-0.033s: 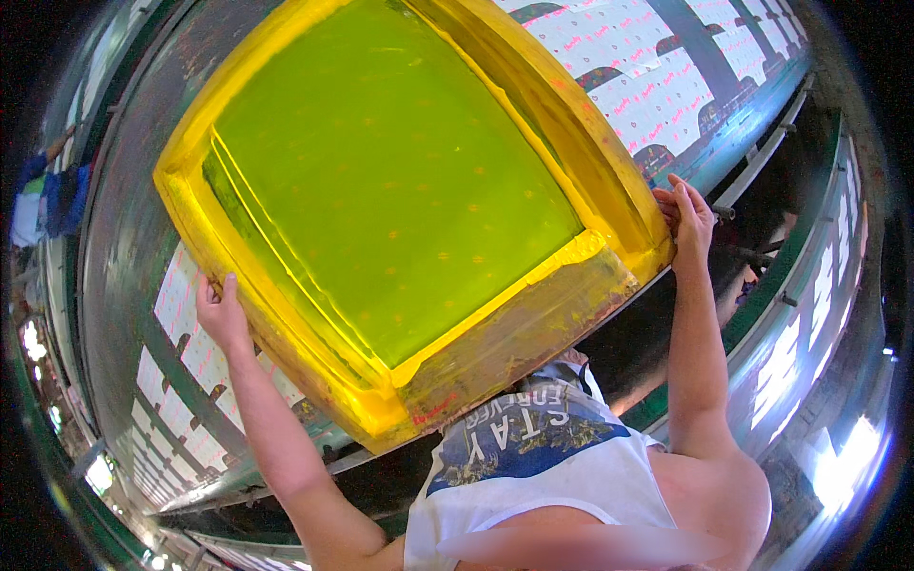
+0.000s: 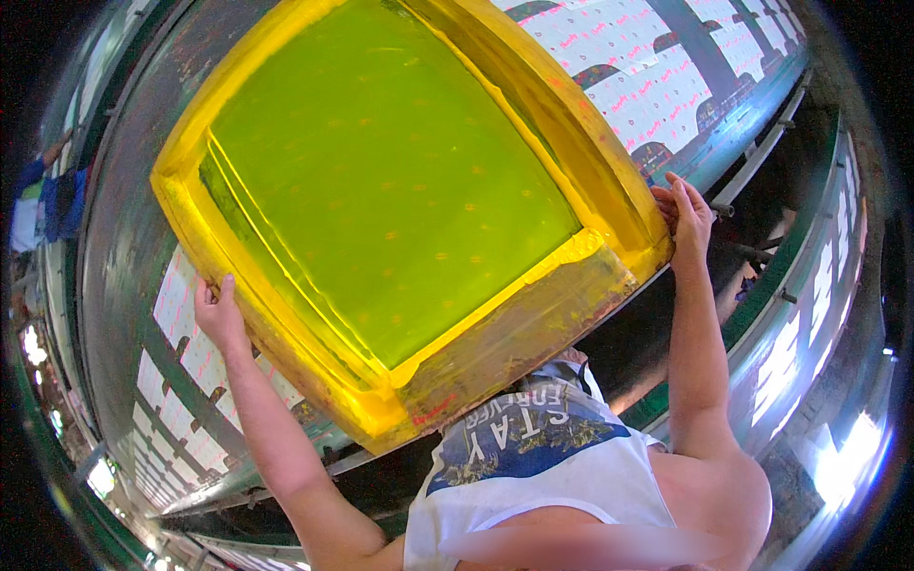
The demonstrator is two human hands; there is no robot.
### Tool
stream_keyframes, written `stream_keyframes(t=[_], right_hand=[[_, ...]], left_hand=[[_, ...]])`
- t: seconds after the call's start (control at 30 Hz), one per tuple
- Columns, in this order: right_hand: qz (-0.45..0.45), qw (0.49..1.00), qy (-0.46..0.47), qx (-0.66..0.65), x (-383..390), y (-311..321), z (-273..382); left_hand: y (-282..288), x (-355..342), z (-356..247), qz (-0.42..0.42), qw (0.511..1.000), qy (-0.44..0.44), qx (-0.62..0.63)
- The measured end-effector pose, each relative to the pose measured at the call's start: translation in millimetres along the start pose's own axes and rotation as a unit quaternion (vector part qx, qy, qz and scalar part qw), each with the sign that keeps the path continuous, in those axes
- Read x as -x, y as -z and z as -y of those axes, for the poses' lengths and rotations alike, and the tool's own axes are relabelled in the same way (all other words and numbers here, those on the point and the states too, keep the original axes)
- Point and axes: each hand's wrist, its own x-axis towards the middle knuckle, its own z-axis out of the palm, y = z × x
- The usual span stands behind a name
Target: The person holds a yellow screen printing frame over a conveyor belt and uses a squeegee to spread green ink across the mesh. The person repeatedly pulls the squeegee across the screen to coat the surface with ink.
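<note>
long dark worktable, white pink-printed pieces laid flat on it in rows

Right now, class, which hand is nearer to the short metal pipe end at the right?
Right. The right hand, at the right edge of the yellow frame, is just left of the pipe end; the left hand, at the frame's left edge, is farther away.

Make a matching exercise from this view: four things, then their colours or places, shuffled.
1. left hand
2. right hand
3. screen panel
4. tank top

A. white, with a blue print
B. at the left edge of the yellow frame
C. green, with faint orange marks
D. at the frame's right side, near its lower right corner

Pairs: 1-B, 2-D, 3-C, 4-A
</note>
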Motion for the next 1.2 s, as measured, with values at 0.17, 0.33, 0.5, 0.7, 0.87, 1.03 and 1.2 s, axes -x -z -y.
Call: stream_keyframes(t=[0.17, 0.33, 0.5, 0.7, 0.87, 1.03, 1.2], right_hand=[[-0.026, 1.0, 0.009, 0.014, 1.3, -3.9, 2.0], [-0.031, 0.999, 0.01, 0.018, 2.0, -6.1, 3.5], [-0.051, 0.998, 0.013, 0.028, 1.6, -6.0, 8.6], [-0.061, 0.998, -0.004, 0.027, 2.2, -10.8, 9.9], [-0.061, 0.997, 0.011, 0.037, 1.2, -10.5, 6.2], [-0.036, 0.998, 0.022, 0.054, -4.3, -8.4, -2.5], [0.004, 0.953, 0.19, 0.234, 10.2, -19.6, 21.9]], left_hand=[[5.5, -6.5, 5.5, 0.029, 0.998, 0.056, 0.024], [8.9, -8.0, 10.6, 0.031, 0.995, 0.077, 0.062], [9.8, -10.2, 18.8, 0.035, 0.992, 0.08, 0.088], [10.4, -16.9, 33.1, 0.052, 0.984, 0.085, 0.148], [8.0, -13.3, 29.4, 0.04, 0.984, 0.076, 0.153], [2.7, -3.9, 12.7, 0.009, 0.993, 0.107, 0.047], [8.8, 38.5, 0.3, -0.029, 0.995, 0.083, -0.035]])
